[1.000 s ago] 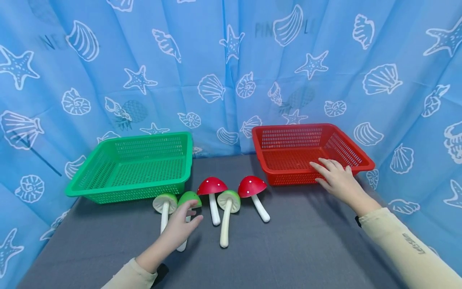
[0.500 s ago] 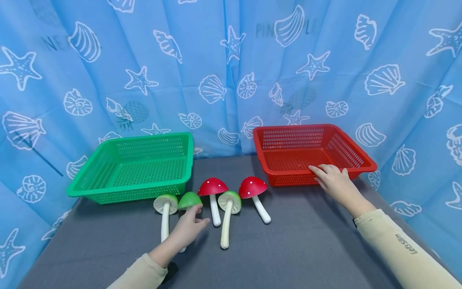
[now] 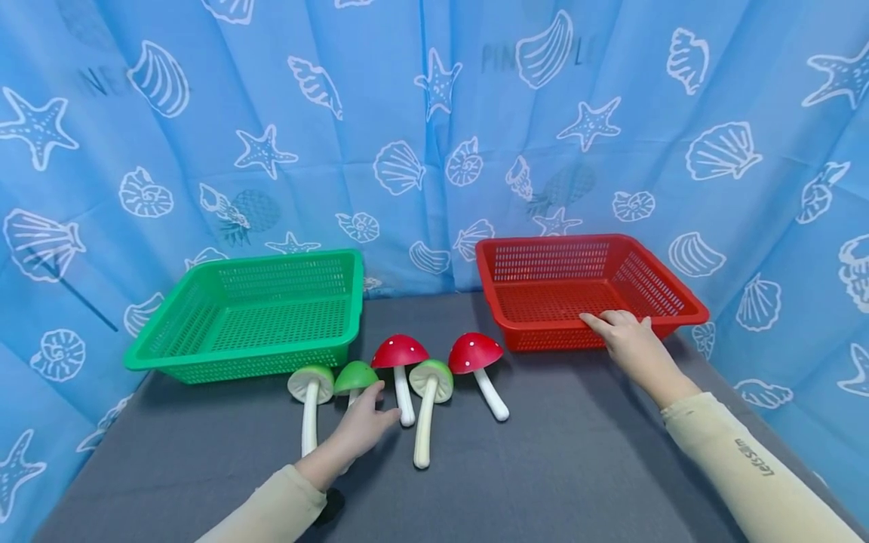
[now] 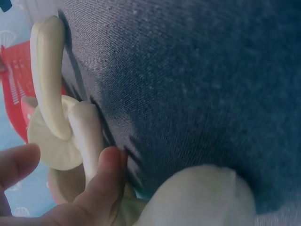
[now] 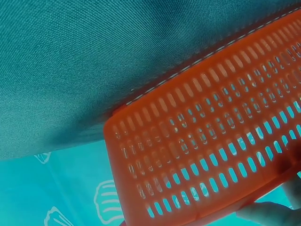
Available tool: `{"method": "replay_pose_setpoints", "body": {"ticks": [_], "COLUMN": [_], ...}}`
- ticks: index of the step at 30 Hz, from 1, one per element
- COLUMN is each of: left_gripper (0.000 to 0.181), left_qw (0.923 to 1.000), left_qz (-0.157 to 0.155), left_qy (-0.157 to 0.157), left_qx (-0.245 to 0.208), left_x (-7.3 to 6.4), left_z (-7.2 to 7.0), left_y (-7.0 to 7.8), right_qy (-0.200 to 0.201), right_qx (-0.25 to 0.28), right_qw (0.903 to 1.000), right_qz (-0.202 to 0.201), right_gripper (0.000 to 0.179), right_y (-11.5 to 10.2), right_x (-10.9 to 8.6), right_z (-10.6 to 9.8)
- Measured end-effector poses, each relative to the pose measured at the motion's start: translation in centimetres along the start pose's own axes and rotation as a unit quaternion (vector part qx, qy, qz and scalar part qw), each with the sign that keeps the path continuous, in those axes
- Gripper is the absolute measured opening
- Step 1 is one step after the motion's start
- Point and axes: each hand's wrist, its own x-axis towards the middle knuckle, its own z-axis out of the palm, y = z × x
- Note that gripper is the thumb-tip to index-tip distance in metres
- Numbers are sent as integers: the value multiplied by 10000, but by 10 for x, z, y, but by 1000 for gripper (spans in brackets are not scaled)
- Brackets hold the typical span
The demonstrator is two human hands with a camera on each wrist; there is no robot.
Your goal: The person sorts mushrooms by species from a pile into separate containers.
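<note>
My left hand (image 3: 361, 428) reaches over the second green mushroom (image 3: 356, 377), hiding much of its stem. In the left wrist view, thumb and a finger are spread apart, and a thick white stem (image 4: 200, 200) lies close to the camera beneath the hand. To its left is another green mushroom (image 3: 310, 407); to its right are a red mushroom (image 3: 402, 352), a third green mushroom (image 3: 426, 411) and a second red mushroom (image 3: 477, 353). My right hand (image 3: 637, 354) rests at the front rim of the red basket (image 3: 516, 328); its fingertips are partly hidden.
A green basket (image 3: 251, 353) stands at the back left, behind the mushrooms. Both baskets have slotted walls. Grey cloth (image 3: 536, 467) covers the table, and a blue curtain (image 3: 380, 90) with sea prints hangs behind and at the sides.
My left hand has moved slightly right and down, lowering over the second green mushroom's stem. My right hand has drawn its fingers in at the red basket's rim. The mushrooms have not moved.
</note>
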Motion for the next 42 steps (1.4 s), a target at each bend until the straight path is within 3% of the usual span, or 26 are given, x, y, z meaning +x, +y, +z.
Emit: {"method": "replay_pose_setpoints", "body": {"ticks": [8, 16, 21, 27, 35, 42], "left_gripper": [64, 63, 64, 64, 65, 61], "left_qw": [9992, 9985, 9989, 9988, 9974, 9954], "left_qz": [-59, -182, -203, -314, -447, -293], "left_qy": [171, 198, 268, 337, 359, 426], "left_qx": [-354, -485, -330, -160, -429, -808], "left_x": [14, 24, 29, 35, 34, 28], "left_z": [10, 18, 21, 21, 20, 18], "left_y": [0, 2, 3, 4, 7, 9], "right_qy": [200, 467, 655, 553, 468, 471], "right_qx": [-181, 162, 212, 222, 222, 138], "right_qw": [9996, 9988, 9976, 9982, 9987, 9988], "right_qz": [-121, 18, -38, -1, 33, 39], "right_gripper": [52, 43, 42, 45, 45, 43], "right_y": [1, -1, -1, -4, -5, -4], "right_x": [0, -1, -1, 1, 2, 1], "right_z": [4, 8, 10, 8, 7, 7]}}
